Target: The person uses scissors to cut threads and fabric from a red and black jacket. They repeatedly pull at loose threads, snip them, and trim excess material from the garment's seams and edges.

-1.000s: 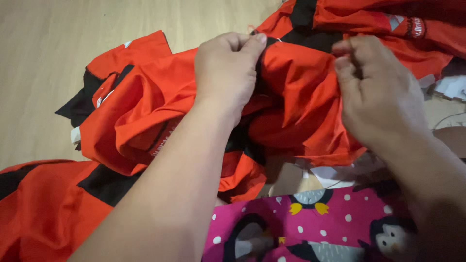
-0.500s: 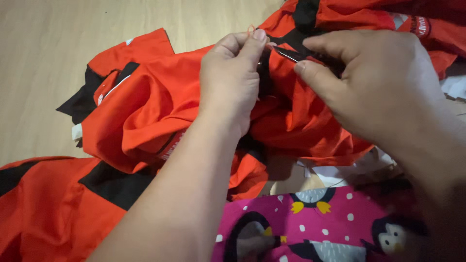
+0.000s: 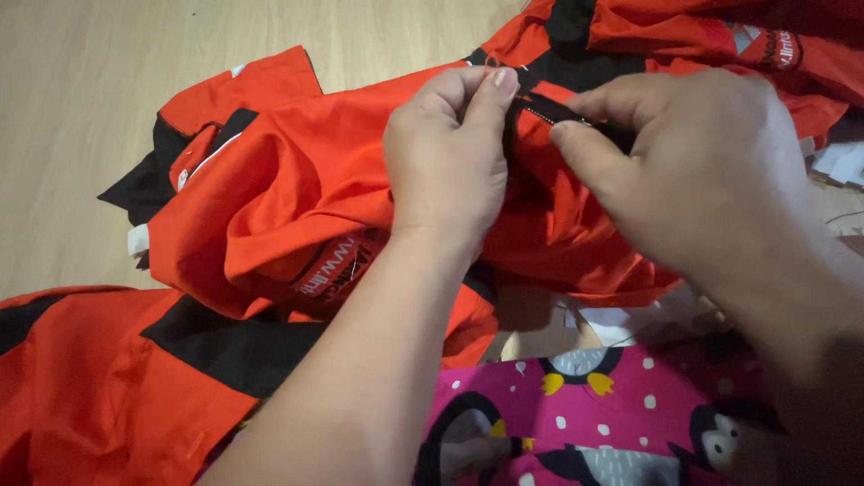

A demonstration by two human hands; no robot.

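An orange and black garment (image 3: 297, 198) lies bunched on a pale wooden floor. My left hand (image 3: 447, 157) pinches a fold of its orange cloth at the top, fingertips pressed together, with a thin loop of thread showing above them. Just to its right, my right hand (image 3: 693, 171) grips a small dark slender tool (image 3: 549, 110) between thumb and forefinger, its tip against the black strip of the garment. What lies under my right palm is hidden.
More orange and black garments lie at the lower left (image 3: 99, 387) and upper right (image 3: 720, 36). A pink cloth with penguin prints (image 3: 612, 414) covers my lap at the bottom. White paper scraps (image 3: 837, 162) sit at the right edge. The wooden floor (image 3: 108, 90) shows at the upper left.
My right hand moved left from an open-fingered pose to meet my left hand, now gripping the dark tool at the seam. My left hand stayed pinched on the cloth.
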